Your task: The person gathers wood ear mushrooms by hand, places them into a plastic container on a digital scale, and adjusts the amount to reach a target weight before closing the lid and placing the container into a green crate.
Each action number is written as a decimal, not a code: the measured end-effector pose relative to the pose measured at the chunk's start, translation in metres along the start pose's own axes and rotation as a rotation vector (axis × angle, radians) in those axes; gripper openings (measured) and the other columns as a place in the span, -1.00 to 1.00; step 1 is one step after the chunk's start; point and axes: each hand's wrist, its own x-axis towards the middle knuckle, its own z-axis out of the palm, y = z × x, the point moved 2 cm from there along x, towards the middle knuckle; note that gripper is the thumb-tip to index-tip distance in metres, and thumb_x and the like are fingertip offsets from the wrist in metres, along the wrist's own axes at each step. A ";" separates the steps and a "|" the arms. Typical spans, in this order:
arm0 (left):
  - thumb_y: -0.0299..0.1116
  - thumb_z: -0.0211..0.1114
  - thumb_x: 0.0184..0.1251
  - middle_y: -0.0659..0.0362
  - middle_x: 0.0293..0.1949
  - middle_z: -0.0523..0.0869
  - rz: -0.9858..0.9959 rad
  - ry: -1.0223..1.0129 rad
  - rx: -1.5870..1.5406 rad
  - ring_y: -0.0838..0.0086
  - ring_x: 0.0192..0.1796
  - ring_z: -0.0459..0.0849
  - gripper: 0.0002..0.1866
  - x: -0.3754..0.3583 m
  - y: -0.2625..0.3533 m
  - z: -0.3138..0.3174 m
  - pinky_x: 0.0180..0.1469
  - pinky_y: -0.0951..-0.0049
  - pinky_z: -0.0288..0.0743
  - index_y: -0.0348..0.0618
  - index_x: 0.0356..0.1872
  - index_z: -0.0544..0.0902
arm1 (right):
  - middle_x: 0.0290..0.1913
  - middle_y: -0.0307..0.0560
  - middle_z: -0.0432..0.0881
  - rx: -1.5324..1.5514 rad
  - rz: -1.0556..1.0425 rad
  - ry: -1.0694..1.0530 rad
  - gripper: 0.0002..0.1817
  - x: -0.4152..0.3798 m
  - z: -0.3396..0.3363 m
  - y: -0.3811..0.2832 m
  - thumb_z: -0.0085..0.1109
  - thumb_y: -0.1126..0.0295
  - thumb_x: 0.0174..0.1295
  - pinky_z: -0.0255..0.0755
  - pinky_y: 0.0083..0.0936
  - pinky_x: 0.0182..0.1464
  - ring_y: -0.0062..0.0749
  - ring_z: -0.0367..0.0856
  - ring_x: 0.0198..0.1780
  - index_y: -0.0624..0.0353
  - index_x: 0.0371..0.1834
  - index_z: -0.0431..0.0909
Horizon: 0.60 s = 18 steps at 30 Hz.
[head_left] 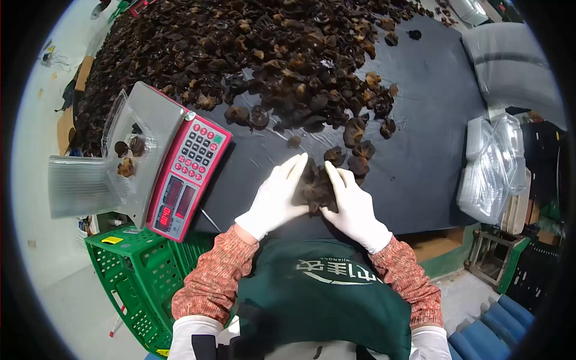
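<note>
nearest, at the body: a dark green apron [327, 306], with patterned sleeves [219, 273] reaching forward on either side of it.
left hand: the left hand [273, 195], white-gloved, is half open, fingers stretched forward and thumb set apart from them, cupping the left side of a dark clump [317, 189] of wrinkled, fungus-like pieces.
right hand: the right hand [355, 207], gloved alike, mirrors it, half open and curved about the right side, so the two hands have the bunch between them.
where the clump lies: straight ahead of the apron, near the table's close edge; neither hand is clearly nearer, as both touch it.
clump's long axis: runs roughly away from the body, between the facing palms; the thumbs nearly meet at its near end, the fingertips flank its far end.
lifted or resting: cannot tell.
just beyond the fingertips: loose pieces [359, 165] on the black table [432, 129], closer to the right hand.
left of the hands: a pink-framed scale [193, 162], bearing a clear tray [114, 123] with a few pieces in it.
right, well apart: stacked clear containers [480, 174].
farthest: a broad heap [240, 66] of similar dark pieces.
</note>
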 end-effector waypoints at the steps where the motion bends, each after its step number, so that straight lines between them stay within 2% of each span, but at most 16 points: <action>1: -0.37 0.61 -0.05 -0.09 0.45 0.39 -0.003 0.002 -0.084 0.03 0.39 0.48 0.08 0.004 -0.003 -0.002 0.42 0.19 0.43 -0.18 0.59 0.22 | 0.25 0.09 0.53 0.030 0.014 0.008 -0.08 0.005 0.001 0.002 0.49 0.39 0.00 0.63 -0.32 0.07 -0.06 0.69 0.06 0.11 0.53 0.32; 4: -0.55 0.50 0.03 -0.03 0.34 0.47 -0.018 0.041 -0.335 0.15 0.33 0.56 -0.04 0.009 -0.019 0.002 0.37 0.27 0.50 -0.17 0.55 0.28 | 0.20 0.06 0.56 0.348 -0.062 -0.015 -0.16 0.025 0.008 0.006 0.47 0.49 0.00 0.57 -0.33 0.20 -0.10 0.69 0.13 0.18 0.46 0.38; 5: -0.60 0.47 0.03 -0.01 0.31 0.48 -0.024 0.073 -0.413 0.19 0.32 0.58 -0.06 0.009 -0.024 0.007 0.36 0.30 0.51 -0.17 0.54 0.30 | 0.12 0.03 0.60 0.451 -0.063 0.016 -0.24 0.031 0.012 -0.001 0.46 0.55 0.01 0.55 -0.36 0.21 -0.15 0.68 0.13 0.20 0.38 0.44; 6: -0.64 0.45 0.04 0.01 0.28 0.50 -0.030 0.106 -0.489 0.23 0.31 0.59 -0.09 0.007 -0.029 0.009 0.34 0.33 0.53 -0.17 0.53 0.32 | 0.11 0.03 0.61 0.430 -0.055 0.016 -0.25 0.035 0.010 -0.008 0.47 0.56 0.01 0.55 -0.36 0.22 -0.14 0.68 0.13 0.19 0.37 0.45; 7: -0.69 0.44 0.03 0.04 0.28 0.51 0.011 0.169 -0.421 0.31 0.30 0.58 -0.09 0.002 -0.030 0.005 0.33 0.35 0.52 -0.17 0.52 0.32 | 0.11 0.03 0.61 0.411 -0.050 0.015 -0.26 0.039 0.003 -0.019 0.48 0.56 0.01 0.55 -0.36 0.22 -0.14 0.68 0.13 0.18 0.36 0.45; 8: -0.67 0.43 0.04 0.03 0.28 0.52 -0.047 0.168 -0.456 0.27 0.31 0.59 -0.10 0.000 -0.025 -0.008 0.35 0.34 0.51 -0.18 0.51 0.33 | 0.10 0.03 0.62 0.394 -0.049 0.015 -0.26 0.044 -0.002 -0.030 0.49 0.57 0.00 0.55 -0.36 0.22 -0.14 0.68 0.13 0.17 0.35 0.46; 9: -0.66 0.43 0.05 0.03 0.27 0.53 -0.012 0.215 -0.476 0.26 0.32 0.59 -0.12 -0.004 -0.022 -0.017 0.35 0.33 0.51 -0.18 0.51 0.33 | 0.09 0.02 0.62 0.371 -0.078 0.019 -0.26 0.050 -0.005 -0.038 0.51 0.57 -0.01 0.55 -0.36 0.21 -0.18 0.68 0.13 0.15 0.34 0.47; 13: -0.65 0.40 0.06 -0.04 0.27 0.55 -0.016 0.411 -0.381 0.19 0.33 0.60 -0.19 -0.017 -0.012 -0.090 0.36 0.28 0.50 -0.19 0.46 0.40 | 0.11 -0.07 0.63 0.602 -0.122 -0.118 -0.26 0.093 -0.025 -0.097 0.56 0.54 -0.03 0.57 -0.38 0.22 -0.27 0.67 0.13 0.16 0.31 0.49; 14: -0.65 0.40 0.05 -0.05 0.27 0.55 -0.013 0.470 -0.384 0.19 0.32 0.60 -0.19 -0.021 -0.014 -0.107 0.36 0.29 0.50 -0.19 0.45 0.41 | 0.11 -0.04 0.62 0.431 -0.257 -0.088 -0.25 0.110 -0.028 -0.111 0.58 0.52 -0.05 0.58 -0.39 0.20 -0.26 0.68 0.12 0.16 0.30 0.49; 16: -0.66 0.42 0.02 -0.03 0.25 0.57 0.006 0.595 -0.138 0.22 0.30 0.61 -0.16 -0.038 -0.023 -0.150 0.36 0.31 0.51 -0.20 0.45 0.41 | 0.11 -0.02 0.61 0.351 -0.432 -0.063 -0.25 0.141 -0.027 -0.151 0.58 0.52 -0.07 0.58 -0.38 0.19 -0.23 0.69 0.11 0.16 0.29 0.49; 17: -0.65 0.48 -0.03 -0.02 0.26 0.58 -0.068 0.619 -0.225 0.25 0.31 0.60 -0.13 -0.047 -0.030 -0.168 0.39 0.30 0.48 -0.22 0.45 0.40 | 0.10 -0.01 0.62 0.439 -0.469 -0.089 -0.25 0.153 -0.031 -0.181 0.58 0.51 -0.07 0.59 -0.37 0.17 -0.19 0.70 0.10 0.15 0.29 0.49; 18: -0.65 0.49 -0.04 0.01 0.28 0.59 -0.124 0.648 -0.337 0.28 0.34 0.58 -0.11 -0.056 -0.030 -0.190 0.42 0.31 0.44 -0.24 0.46 0.38 | 0.11 0.00 0.63 0.393 -0.536 -0.102 -0.27 0.169 -0.025 -0.199 0.56 0.51 -0.04 0.60 -0.36 0.16 -0.18 0.70 0.11 0.14 0.30 0.50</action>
